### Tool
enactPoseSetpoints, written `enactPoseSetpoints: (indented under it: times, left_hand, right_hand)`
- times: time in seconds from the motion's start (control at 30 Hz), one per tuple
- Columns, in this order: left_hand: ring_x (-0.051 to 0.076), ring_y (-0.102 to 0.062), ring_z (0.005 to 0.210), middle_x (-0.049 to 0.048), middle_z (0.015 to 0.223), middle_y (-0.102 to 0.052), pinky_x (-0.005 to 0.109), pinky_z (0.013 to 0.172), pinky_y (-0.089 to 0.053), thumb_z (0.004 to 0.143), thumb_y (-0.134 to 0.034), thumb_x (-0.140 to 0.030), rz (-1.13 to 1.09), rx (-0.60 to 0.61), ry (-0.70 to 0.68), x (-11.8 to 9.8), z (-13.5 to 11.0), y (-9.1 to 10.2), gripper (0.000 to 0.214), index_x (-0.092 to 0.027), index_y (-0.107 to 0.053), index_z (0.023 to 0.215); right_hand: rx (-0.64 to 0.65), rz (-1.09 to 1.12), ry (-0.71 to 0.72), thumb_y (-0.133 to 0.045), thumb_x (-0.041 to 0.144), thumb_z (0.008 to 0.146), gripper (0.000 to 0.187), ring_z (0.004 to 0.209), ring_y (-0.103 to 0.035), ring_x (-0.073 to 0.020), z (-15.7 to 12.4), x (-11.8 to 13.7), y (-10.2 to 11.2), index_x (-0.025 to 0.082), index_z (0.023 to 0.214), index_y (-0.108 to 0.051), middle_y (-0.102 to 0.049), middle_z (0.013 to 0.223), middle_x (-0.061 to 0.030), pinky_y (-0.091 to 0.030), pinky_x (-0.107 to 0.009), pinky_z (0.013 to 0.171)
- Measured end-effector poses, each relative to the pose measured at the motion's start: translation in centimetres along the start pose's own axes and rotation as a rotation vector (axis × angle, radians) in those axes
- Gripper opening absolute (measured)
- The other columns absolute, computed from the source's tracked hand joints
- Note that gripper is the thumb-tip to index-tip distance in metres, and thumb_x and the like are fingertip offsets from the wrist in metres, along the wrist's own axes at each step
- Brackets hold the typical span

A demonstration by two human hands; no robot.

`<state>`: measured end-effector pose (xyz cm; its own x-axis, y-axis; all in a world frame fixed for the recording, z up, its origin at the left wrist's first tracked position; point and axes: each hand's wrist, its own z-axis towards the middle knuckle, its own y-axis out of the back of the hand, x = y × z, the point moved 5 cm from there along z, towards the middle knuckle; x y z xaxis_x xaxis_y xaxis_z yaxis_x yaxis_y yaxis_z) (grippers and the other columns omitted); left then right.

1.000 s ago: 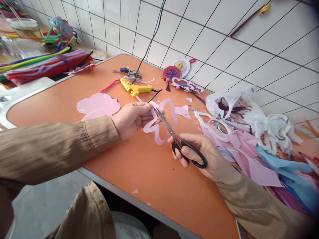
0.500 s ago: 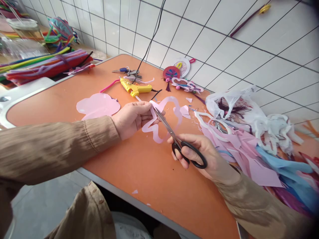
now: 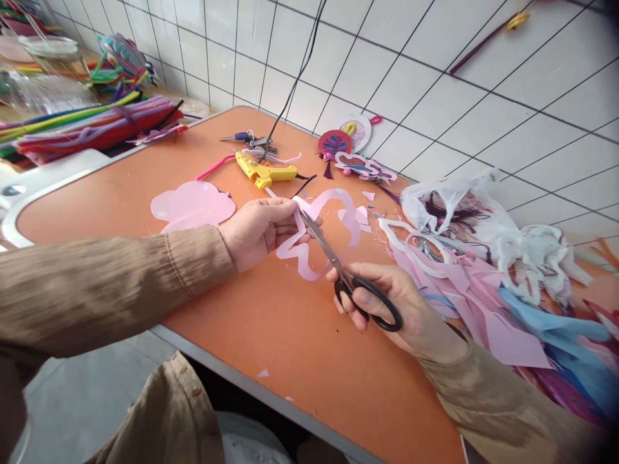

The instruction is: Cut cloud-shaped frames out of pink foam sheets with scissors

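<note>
My left hand (image 3: 265, 229) pinches the edge of a pink paper cutout (image 3: 355, 222), a thin wavy cloud-shaped outline with an open middle. My right hand (image 3: 387, 293) has its thumb and fingers in the black handles of a pair of scissors (image 3: 326, 248). The blades point up and left, with their tips at the paper close to my left fingertips. To the left of my left hand lies a solid pink cloud-shaped paper (image 3: 193, 203). Behind the hands rests a yellow glue gun (image 3: 264, 171) with a clear glue stick at its back end.
Pink and blue scraps (image 3: 498, 316) and a white plastic bag (image 3: 449, 200) cover the right side. Decorated paper ornaments (image 3: 333, 143) and keys (image 3: 261, 143) lie at the back. Bundled pipe cleaners (image 3: 97, 129) sit at the left. A black cord (image 3: 297, 80) hangs near the tiled wall.
The whole view has shifted very slightly. Both hands, the scissors and the paper outline hold nearly the same positions.
</note>
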<state>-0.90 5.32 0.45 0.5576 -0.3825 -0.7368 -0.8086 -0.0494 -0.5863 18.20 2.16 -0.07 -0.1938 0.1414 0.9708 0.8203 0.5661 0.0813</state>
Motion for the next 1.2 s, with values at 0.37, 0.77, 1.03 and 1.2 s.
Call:
enactPoseSetpoints:
  times: [0.37, 0.77, 1.03, 1.2]
  left_hand:
    - [0.015, -0.068, 0.055, 0.0164, 0.079, -0.078, 0.026, 0.062, -0.057, 0.102, -0.048, -0.010, 0.018, -0.007, -0.006, -0.16, -0.09, -0.13, 0.030, -0.006, -0.071, 0.083]
    - [0.013, -0.066, 0.053, 0.0120, 0.071, -0.076, 0.024, 0.062, -0.058, 0.103, -0.044, -0.010, 0.049, 0.006, -0.051, -0.38, -0.21, -0.32, 0.040, -0.009, -0.068, 0.071]
    - [0.017, -0.076, 0.071, 0.0123, 0.075, -0.077, 0.024, 0.070, -0.060, 0.103, -0.049, -0.013, 0.063, 0.009, -0.043, -0.23, -0.07, -0.03, 0.036, -0.010, -0.069, 0.074]
    - [0.018, -0.077, 0.072, 0.0102, 0.072, -0.076, 0.022, 0.067, -0.059, 0.103, -0.050, -0.012, 0.035, 0.028, -0.087, -0.28, 0.11, 0.04, 0.035, -0.011, -0.068, 0.073]
  right_hand:
    - [-0.006, 0.003, -0.009, -0.085, 0.067, 0.073, 0.055, 0.045, -0.048, -0.0077, -0.18, -0.22, 0.12, 0.017, 0.094, -0.075, -0.057, 0.062, 0.0030, -0.044, -0.025, 0.046]
    - [-0.032, -0.016, -0.043, -0.085, 0.069, 0.072, 0.059, 0.044, -0.050, -0.0088, -0.17, -0.46, 0.23, 0.017, 0.097, -0.074, -0.058, 0.063, 0.0025, -0.043, -0.025, 0.045]
    - [0.008, -0.018, -0.031, -0.087, 0.069, 0.071, 0.061, 0.047, -0.057, -0.0102, -0.33, 0.00, 0.36, 0.018, 0.098, -0.069, -0.060, 0.068, 0.0025, -0.043, -0.025, 0.047]
    - [0.057, -0.004, -0.056, -0.085, 0.069, 0.073, 0.060, 0.046, -0.056, -0.0097, -0.51, -0.23, 0.40, 0.018, 0.098, -0.068, -0.060, 0.067, 0.0026, -0.045, -0.025, 0.048]
